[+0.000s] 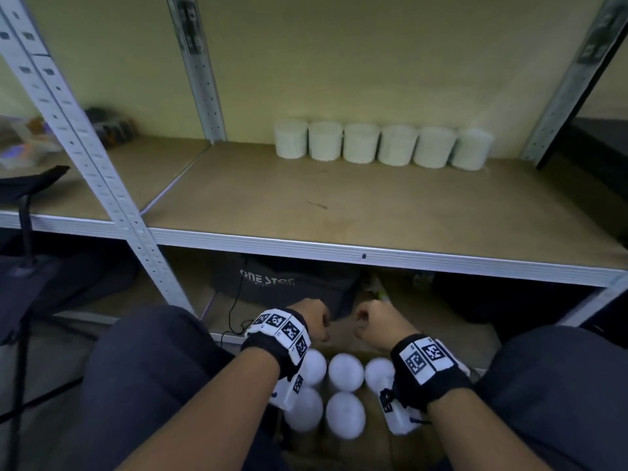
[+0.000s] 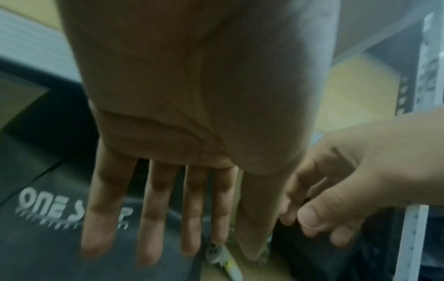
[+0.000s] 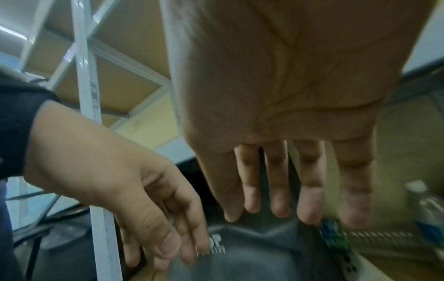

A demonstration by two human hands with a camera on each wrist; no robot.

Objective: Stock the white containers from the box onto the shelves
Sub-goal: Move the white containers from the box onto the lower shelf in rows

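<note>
Six white containers (image 1: 382, 144) in row at back of shelf (image 1: 339, 205), touching wall side; front and left of shelf board bare. Five white containers (image 1: 345, 372) below in box (image 1: 346, 341), between knees. Left hand (image 1: 314, 317), right hand (image 1: 375, 322) above box: grip slack, fingers straight, holding nothing.

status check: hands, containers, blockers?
Left hand and right hand empty, open. Six containers on shelf; five below. Nothing blocking.
</note>
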